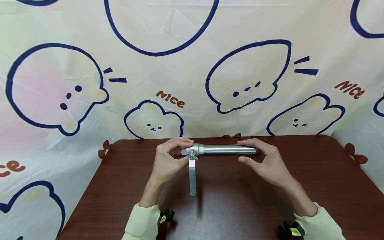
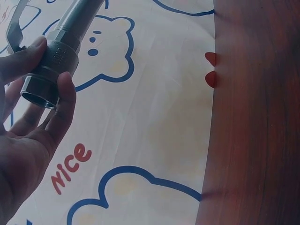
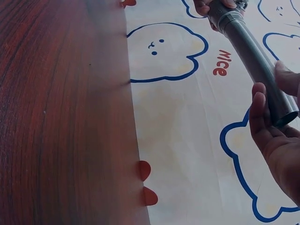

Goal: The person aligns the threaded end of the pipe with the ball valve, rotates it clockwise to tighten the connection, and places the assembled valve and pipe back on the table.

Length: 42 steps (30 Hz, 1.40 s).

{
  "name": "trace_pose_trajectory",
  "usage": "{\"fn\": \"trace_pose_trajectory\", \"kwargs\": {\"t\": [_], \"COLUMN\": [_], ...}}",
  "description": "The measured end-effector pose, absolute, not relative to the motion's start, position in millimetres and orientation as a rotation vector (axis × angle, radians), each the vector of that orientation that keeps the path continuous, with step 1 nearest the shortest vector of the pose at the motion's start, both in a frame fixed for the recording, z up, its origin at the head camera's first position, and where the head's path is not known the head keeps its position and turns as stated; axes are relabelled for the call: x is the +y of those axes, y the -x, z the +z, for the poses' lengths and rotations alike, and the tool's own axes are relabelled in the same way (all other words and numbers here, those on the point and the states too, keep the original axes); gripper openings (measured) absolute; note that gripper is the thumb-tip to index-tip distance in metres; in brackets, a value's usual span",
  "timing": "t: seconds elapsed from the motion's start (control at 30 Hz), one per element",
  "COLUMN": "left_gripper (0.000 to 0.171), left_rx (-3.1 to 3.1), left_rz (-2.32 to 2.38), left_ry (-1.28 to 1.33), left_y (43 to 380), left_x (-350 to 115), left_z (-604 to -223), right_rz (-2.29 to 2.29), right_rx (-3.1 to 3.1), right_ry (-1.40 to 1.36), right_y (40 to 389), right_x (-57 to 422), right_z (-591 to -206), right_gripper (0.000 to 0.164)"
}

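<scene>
A metal ball valve [image 1: 193, 150] with a flat lever handle [image 1: 192, 178] is joined to a straight steel pipe [image 1: 226, 150], held level above the table. My left hand [image 1: 169, 160] grips the valve body at the left end, thumb on the near side and fingers over the far side. In the left wrist view the valve's open end [image 2: 41, 91] shows between thumb and fingers. My right hand [image 1: 267, 163] holds the free end of the pipe, thumb below and fingers along the top. The pipe's hollow mouth [image 3: 286, 118] shows in the right wrist view. The lever points toward me.
Under the hands lies a dark red-brown wooden table [image 1: 234, 206]. Behind it hangs a pale cloth [image 1: 192, 76] with blue cartoon outlines and red lettering. Black straps with yellow labels sit at both cuffs [image 1: 141, 220].
</scene>
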<state>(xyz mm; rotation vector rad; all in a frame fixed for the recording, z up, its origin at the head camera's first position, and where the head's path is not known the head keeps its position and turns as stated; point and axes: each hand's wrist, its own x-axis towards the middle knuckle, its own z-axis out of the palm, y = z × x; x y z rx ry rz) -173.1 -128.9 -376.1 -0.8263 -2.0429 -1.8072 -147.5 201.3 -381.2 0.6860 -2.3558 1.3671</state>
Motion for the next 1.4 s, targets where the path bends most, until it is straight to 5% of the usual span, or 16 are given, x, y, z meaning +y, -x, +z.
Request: {"fn": "trace_pose_trajectory", "kwargs": {"t": [1.4], "left_gripper": [0.044], "left_rx": [-2.096], "left_rz": [-1.896], "left_ry": [0.776], "left_y": [168.6], "left_x": [-128.5], "left_z": [-373.2], "right_rz": [1.368], "right_rx": [-2.289], "right_ry": [-0.661], "right_y": [147.0], "right_x": [200.2], "right_z": [-381.4], "right_gripper": [0.051]}}
